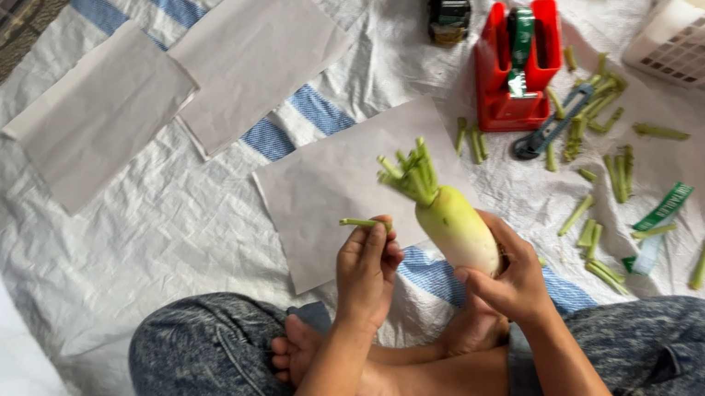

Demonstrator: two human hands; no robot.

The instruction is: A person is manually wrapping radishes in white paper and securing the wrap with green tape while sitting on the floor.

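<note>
Hands raised over lap: right hand (512, 282) grips radish (451, 222), left hand (367, 270) pinches stem (360, 222).

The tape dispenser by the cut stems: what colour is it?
Red tape dispenser, seen clearly in the head view.

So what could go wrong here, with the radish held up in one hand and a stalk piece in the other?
The right hand grips only the lower end of the radish, so it could slip and drop onto the paper sheet. The left hand pinches a stalk piece at the fingertips; it could easily fall. The utility knife lies among scattered stalk pieces, where a reaching hand might catch it, if its blade is out.
</note>
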